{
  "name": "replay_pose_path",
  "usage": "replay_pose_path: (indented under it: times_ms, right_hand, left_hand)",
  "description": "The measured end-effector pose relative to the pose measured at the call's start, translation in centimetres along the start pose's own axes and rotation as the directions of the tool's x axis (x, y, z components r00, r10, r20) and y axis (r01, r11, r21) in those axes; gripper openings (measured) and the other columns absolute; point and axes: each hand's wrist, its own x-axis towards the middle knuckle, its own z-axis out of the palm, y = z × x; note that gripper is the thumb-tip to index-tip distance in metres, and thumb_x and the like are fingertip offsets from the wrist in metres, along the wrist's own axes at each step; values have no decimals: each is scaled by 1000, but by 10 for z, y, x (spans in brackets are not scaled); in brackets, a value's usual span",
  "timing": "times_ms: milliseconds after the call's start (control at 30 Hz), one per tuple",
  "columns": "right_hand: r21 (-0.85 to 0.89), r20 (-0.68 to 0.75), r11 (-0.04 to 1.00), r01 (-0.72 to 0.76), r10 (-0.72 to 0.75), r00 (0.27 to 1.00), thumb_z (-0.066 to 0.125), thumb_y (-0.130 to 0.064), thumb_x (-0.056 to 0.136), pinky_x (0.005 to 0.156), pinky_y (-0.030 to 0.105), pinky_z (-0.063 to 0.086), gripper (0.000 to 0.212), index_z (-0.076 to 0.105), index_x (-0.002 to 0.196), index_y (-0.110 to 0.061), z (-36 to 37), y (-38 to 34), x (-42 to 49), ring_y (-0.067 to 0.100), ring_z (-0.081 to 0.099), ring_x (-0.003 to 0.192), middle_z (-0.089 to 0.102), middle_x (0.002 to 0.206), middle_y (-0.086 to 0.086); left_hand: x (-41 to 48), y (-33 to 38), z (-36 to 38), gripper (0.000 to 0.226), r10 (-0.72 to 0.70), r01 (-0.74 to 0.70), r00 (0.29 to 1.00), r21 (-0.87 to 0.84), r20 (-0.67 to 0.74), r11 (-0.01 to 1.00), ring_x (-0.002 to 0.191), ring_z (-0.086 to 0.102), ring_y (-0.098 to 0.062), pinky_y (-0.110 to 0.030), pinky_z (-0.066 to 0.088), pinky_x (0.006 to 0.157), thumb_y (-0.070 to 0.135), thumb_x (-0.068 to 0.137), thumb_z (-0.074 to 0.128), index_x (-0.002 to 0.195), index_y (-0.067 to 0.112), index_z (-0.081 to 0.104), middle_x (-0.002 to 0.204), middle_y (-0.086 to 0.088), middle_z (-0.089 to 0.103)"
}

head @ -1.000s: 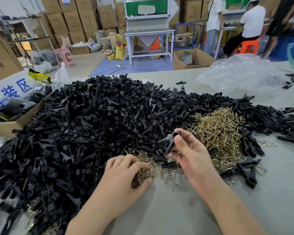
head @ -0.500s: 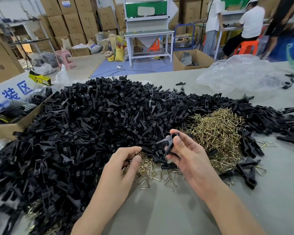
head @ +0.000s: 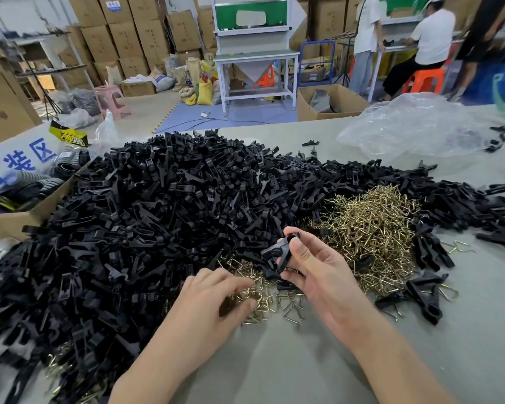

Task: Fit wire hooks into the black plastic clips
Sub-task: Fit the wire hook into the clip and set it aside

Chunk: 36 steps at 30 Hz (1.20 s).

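While right hand (head: 318, 275) pinches clip (head: 277, 250), left hand (head: 213, 304) rests among hooks (head: 274, 298)

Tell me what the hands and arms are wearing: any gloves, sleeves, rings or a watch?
Nothing worn that shows. The left hand and right hand are bare: no gloves, no rings. The left forearm and right forearm are bare down to the frame's edge: no sleeve, watch or band in view.
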Motion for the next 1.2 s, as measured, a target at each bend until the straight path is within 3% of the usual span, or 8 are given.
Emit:
replay_pose_path:
  times_ms: [100, 200, 333, 500, 667, 900, 1033, 1200]
  right_hand:
    - [-9, 0, 1000, -1, 1, 1000, 71, -28, 79, 72, 27, 57, 24, 79, 102, -26, 0, 0, 0, 14, 71, 82, 75, 100, 5]
    - [0, 2, 1000, 1, -1, 1000, 72, -30, 78, 71, 26, 57, 25, 79, 101, -26, 0, 0, 1, 14, 70, 82, 75, 101, 6]
    - [-3, 3, 1000, 4, -4, 1000, 75, -36, 73, 69, 25, 56, 30, 79, 102, -28, 0, 1, 1, 14, 70, 82, 75, 101, 5]
    - [-5, 9, 1000, 4, -4, 1000, 77, -39, 72, 70, 25, 57, 33, 78, 103, -28, -1, 1, 2, 14, 71, 85, 75, 103, 6]
    - [10, 17, 1000, 4, -4, 1000, 77, -37, 72, 73, 27, 58, 31, 79, 102, -27, -2, 1, 2, 16, 71, 85, 75, 101, 5]
    - [-80, 177, 995, -51, 65, 982, 75, -36, 81, 90, 31, 56, 31, 77, 107, -19, 5, 8, -2, 27, 68, 113, 70, 123, 12]
    - [-145, 220, 988, -51, 83, 972, 73, -36, 82, 99, 37, 54, 33, 76, 111, -21, 6, 12, -1, 24, 65, 120, 71, 125, 8]
    - [-171, 248, 985, -31, 73, 966, 71, -35, 85, 106, 37, 50, 32, 75, 114, -22, 4, 12, -1, 22, 64, 122, 70, 129, 5]
  left_hand:
    - [0, -3, 0, 41, 31, -34, 998, 46, 61, 998, 105, 40, 7, -18, 27, 97, 73, 86, 37, 109, 50, 62, 103, 30, 53]
    - [-1, -2, 0, 5, 48, -48, 999, 1, 9, 999, 103, 44, 5, -18, 28, 94, 50, 94, 56, 95, 46, 58, 102, 30, 56]
    - [-1, 0, 2, 20, -2, -1, 999, -104, -36, 995, 105, 47, 7, -13, 31, 90, 32, 96, 62, 90, 50, 58, 109, 35, 56]
    - [1, 3, 3, 30, -102, 19, 974, -373, -204, 928, 90, 61, -5, -7, 42, 76, 15, 100, 57, 113, 40, 68, 100, 18, 60]
    - [4, 7, 6, 27, -251, 77, 936, -553, -245, 829, 76, 66, -8, -11, 47, 70, 14, 99, 58, 96, 39, 70, 90, 14, 67]
    - [7, 15, 6, 26, -376, 77, 888, -723, -263, 687, 71, 60, 1, -9, 46, 68, 20, 96, 63, 97, 44, 74, 86, 11, 72]
    - [9, 17, 9, 27, -426, 89, 880, -807, -211, 584, 77, 66, -8, -16, 53, 69, 17, 97, 62, 100, 42, 73, 87, 3, 72]
    - [8, 19, 15, 32, -319, 64, 901, -637, -294, 768, 68, 59, -4, -24, 52, 66, 14, 96, 61, 106, 43, 70, 84, 8, 65]
